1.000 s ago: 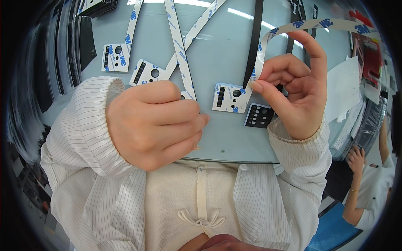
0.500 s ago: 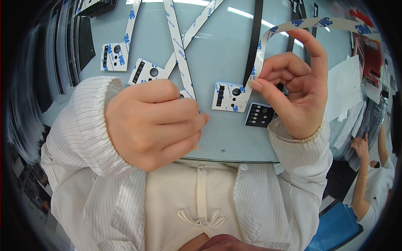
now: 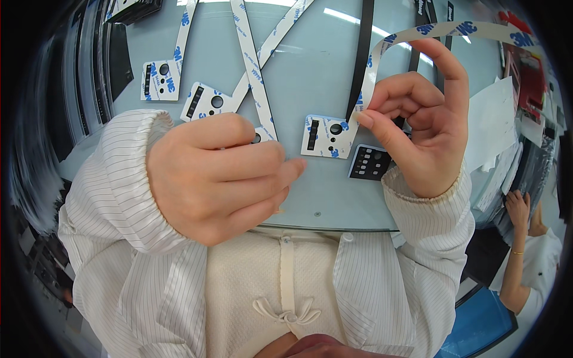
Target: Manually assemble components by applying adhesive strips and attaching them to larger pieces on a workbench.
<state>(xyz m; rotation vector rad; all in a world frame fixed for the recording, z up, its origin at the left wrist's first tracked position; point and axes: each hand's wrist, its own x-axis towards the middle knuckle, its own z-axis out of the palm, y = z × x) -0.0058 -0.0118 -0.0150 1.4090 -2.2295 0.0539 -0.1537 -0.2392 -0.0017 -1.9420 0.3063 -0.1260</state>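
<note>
My right hand (image 3: 418,119) is closed in a pinch on a white adhesive-backed strip (image 3: 371,74) with blue print, its thumb against the strip near a small panel. The strip loops over my raised index finger and off to the right. That square panel (image 3: 325,137), white-backed with a dark slot and round holes, lies flat on the table. From its corner a black strip (image 3: 361,53) runs away to the far side. My left hand (image 3: 221,173) is curled shut above the table, left of the panel; whatever its fingers may hold is hidden. Beneath it lies another white-backed panel (image 3: 265,132), partly covered.
Two similar panels with tails (image 3: 160,80) (image 3: 208,102) lie farther left. A black keypad-like panel (image 3: 369,162) is by my right wrist. Stacked dark sheets (image 3: 107,53) line the left side; white paper (image 3: 492,122) lies right. Another person's hand (image 3: 518,209) is at the far right.
My left index fingertip has shifted slightly right, toward the panel. My right hand keeps its pinch on the strip, nearly unmoved. The other person's hand at the right has shifted.
</note>
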